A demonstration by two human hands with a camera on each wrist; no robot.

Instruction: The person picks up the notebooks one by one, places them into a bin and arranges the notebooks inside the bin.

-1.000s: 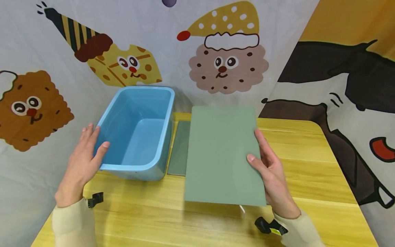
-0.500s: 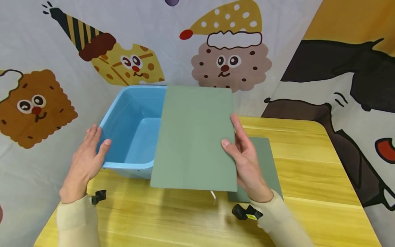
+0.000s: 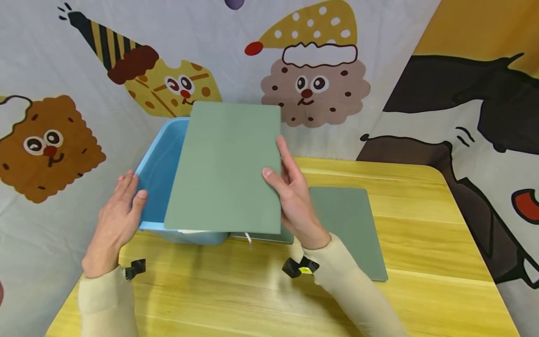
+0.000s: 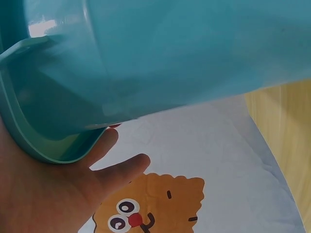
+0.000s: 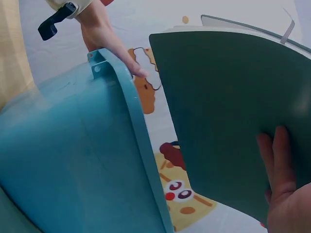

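My right hand (image 3: 296, 201) holds a green notebook (image 3: 227, 168) by its right edge, thumb on the upper cover and fingers beneath. From the notebook's lower edge hangs a thin pale ribbon (image 3: 248, 239). The notebook covers much of the light blue plastic bin (image 3: 156, 164) in the head view. Seen from the right wrist, page edges show between its covers, and it is raised above the bin's rim (image 5: 138, 114). At the bin's near left corner, my left hand (image 3: 114, 222) rests on the rim with its fingers straight.
Flat on the wooden table (image 3: 421, 224), another green notebook (image 3: 349, 229) lies right of my right hand. Beside the bin, a further green one (image 3: 275, 235) is mostly hidden under the held notebook. A cloth with cartoon prints (image 3: 244, 89) hangs behind the table.
My right hand has carried the notebook leftward and upward, from right of the bin to over it. The notebook on the right has come into sight. My left hand stays at the bin.
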